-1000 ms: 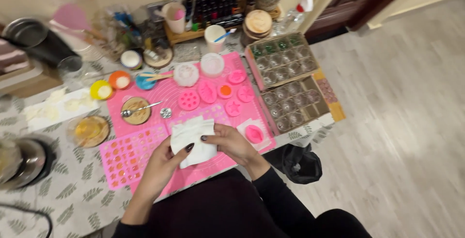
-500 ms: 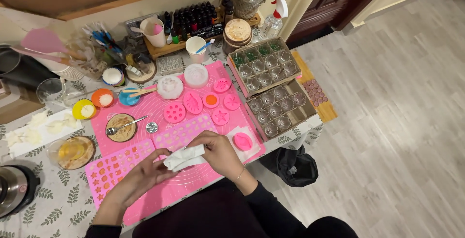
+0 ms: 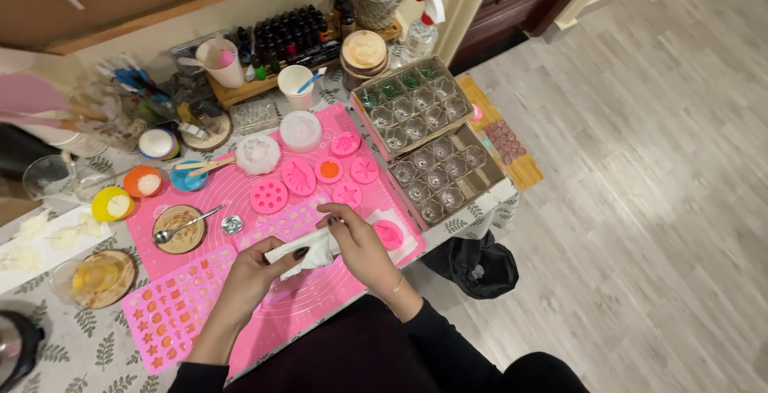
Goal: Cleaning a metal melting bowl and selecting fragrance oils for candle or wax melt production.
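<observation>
Grey wood-plank flooring (image 3: 640,161) fills the right half of the view, and a table with a leaf-print cloth (image 3: 80,345) occupies the left, set against a wall at the far side. On the table lies a large pink silicone mat (image 3: 240,201). My left hand (image 3: 256,269) and my right hand (image 3: 352,245) meet over the near edge of that mat, both closed on a folded white cloth (image 3: 308,247): the left fingers grip its left end, and the right fingers curl over its right end, with the dark-painted fingertips (image 3: 332,221) pressing down on the top. The cloth sits between the two hands, just above the mat, near my body. Just right of my right hand, a pink round mould (image 3: 390,235) rests on a white sheet. Left of my left hand, a flat pink mould tray with small star and shape cavities (image 3: 172,309) lies at the near left corner of the mat. Farther away on the mat are several small round pink moulds (image 3: 298,177), one with an orange centre (image 3: 329,171), and two white translucent round containers (image 3: 258,153). A metal spoon (image 3: 186,225) lies across a round wooden coaster (image 3: 179,230) at the left of the mat. At the right of the mat, two trays of clear cups (image 3: 436,141) stand side by side. A rack of small dark bottles (image 3: 284,37) stands at the far edge of the table. A black bag (image 3: 476,265) lies on the floor near the table's right corner.
</observation>
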